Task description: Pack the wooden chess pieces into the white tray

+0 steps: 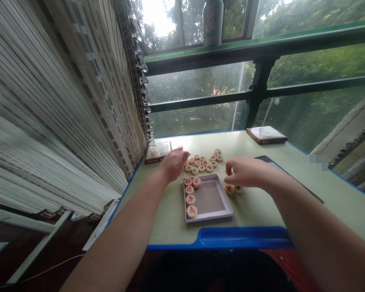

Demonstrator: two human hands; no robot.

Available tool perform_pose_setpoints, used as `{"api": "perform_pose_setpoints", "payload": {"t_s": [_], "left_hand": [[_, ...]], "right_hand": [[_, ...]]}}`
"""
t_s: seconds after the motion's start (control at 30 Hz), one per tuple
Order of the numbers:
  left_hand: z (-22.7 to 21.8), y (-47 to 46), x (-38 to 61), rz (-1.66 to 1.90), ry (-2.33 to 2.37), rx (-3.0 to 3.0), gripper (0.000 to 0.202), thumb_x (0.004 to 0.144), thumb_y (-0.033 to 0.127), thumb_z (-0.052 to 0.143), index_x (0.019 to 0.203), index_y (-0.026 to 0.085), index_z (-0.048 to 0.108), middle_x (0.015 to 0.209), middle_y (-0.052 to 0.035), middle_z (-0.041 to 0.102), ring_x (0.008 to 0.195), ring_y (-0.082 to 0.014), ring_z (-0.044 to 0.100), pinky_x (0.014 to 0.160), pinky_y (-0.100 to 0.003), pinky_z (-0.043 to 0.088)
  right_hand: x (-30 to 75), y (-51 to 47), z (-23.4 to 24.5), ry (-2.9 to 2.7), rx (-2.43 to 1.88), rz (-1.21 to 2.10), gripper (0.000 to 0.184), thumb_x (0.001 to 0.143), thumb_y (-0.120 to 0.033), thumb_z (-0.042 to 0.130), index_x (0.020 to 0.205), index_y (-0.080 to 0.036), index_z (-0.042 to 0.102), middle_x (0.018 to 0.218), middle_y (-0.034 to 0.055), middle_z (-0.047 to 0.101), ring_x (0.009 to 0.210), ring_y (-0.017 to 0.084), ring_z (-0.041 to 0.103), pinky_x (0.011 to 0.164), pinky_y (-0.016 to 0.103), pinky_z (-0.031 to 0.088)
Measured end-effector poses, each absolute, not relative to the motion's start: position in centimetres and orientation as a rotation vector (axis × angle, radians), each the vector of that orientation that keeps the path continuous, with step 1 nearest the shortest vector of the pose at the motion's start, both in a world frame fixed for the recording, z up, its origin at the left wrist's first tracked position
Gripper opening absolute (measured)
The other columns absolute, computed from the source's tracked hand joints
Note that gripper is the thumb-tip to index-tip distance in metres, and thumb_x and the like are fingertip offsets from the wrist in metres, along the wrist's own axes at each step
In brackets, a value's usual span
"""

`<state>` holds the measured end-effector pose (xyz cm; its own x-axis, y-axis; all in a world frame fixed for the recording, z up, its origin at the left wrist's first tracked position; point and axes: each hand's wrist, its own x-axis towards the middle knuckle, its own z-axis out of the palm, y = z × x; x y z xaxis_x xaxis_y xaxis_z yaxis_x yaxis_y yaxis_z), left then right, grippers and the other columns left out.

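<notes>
My left hand (pixel 174 164) is over the table, fingers stretched out, beside a cluster of round wooden Chinese chess pieces (pixel 201 168) with red or dark characters. To the right of a shallow open box (pixel 228 207), my right hand (pixel 246 172) curls thumb and forefinger toward each other. A pale bit shows in that gap; whether it is held is unclear. Below the right hand lie a red-marked piece (pixel 229 189) and a dark-marked piece (pixel 239 189). Inside the box, several red-marked pieces (pixel 191 199) line the left wall and far left corner.
A flat box (pixel 158 151) sits at the table's far left, partly behind my left hand. Another box (pixel 267 134) is at the far right. A dark flat object (pixel 304 185) lies beyond my right forearm. Curtains (pixel 79 101) hang at left; a can (pixel 213 22) stands on the window rail.
</notes>
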<state>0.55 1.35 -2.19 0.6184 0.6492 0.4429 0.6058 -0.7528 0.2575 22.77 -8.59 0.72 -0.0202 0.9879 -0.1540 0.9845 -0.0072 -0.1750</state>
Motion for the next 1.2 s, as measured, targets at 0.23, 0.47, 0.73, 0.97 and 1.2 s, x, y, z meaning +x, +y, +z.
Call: {"api": "perform_pose_setpoints", "payload": {"t_s": [0.23,0.47,0.73,0.97,1.2], "left_hand": [[-2.4,1.3,0.8,0.775,1.03,2.783,0.065,0.092,0.047,0.013,0.077,0.015,0.068,0.085,-0.0081,0.068,0.104,-0.0202,0.057,0.097,-0.038,0.04],[-2.5,1.2,0.7,0.761,1.015,2.781,0.063,0.092,0.047,0.014,0.074,0.017,0.067,0.076,-0.0066,0.067,0.1,-0.0203,0.058,0.095,-0.037,0.041],[-2.1,0.6,1.0,0.792,1.144,2.83,0.04,0.087,0.046,0.037,0.089,0.016,0.065,0.074,-0.006,0.064,0.077,-0.0187,0.058,0.072,-0.031,0.044],[-2.0,0.4,1.1,0.74,1.296,2.659,0.035,0.079,0.038,0.046,0.055,0.014,0.058,0.045,0.0019,0.047,0.046,-0.0086,0.038,0.048,-0.022,0.028],[-1.7,0.4,0.9,0.849,1.338,2.664,0.032,0.076,0.034,0.047,0.053,0.015,0.058,0.045,0.0012,0.049,0.046,-0.0091,0.039,0.048,-0.023,0.027]], "right_hand": [[22.3,-10.1,1.0,-2.266,-2.165,0.471,0.034,0.06,-0.034,0.061,0.092,-0.022,0.066,0.079,0.0069,0.066,0.064,0.021,0.059,0.047,0.026,0.036],[22.2,-9.8,0.7,-2.293,-2.155,0.34,0.014,0.061,-0.032,0.062,0.066,-0.021,0.067,0.063,0.0052,0.062,0.053,0.017,0.054,0.044,0.025,0.03],[19.4,-11.1,1.2,-2.455,-1.527,0.265,0.014,0.07,-0.032,0.058,0.08,-0.023,0.062,0.067,-0.0008,0.061,0.056,0.012,0.05,0.049,0.022,0.03],[18.1,-10.9,-0.4,-2.591,-1.493,0.089,0.026,0.071,-0.039,0.059,0.094,-0.027,0.065,0.076,0.0026,0.067,0.062,0.017,0.057,0.049,0.025,0.026],[18.8,-10.5,-0.2,-2.564,-1.511,0.221,0.022,0.072,-0.042,0.059,0.087,-0.028,0.068,0.075,0.0022,0.067,0.064,0.017,0.056,0.052,0.025,0.03]]}}
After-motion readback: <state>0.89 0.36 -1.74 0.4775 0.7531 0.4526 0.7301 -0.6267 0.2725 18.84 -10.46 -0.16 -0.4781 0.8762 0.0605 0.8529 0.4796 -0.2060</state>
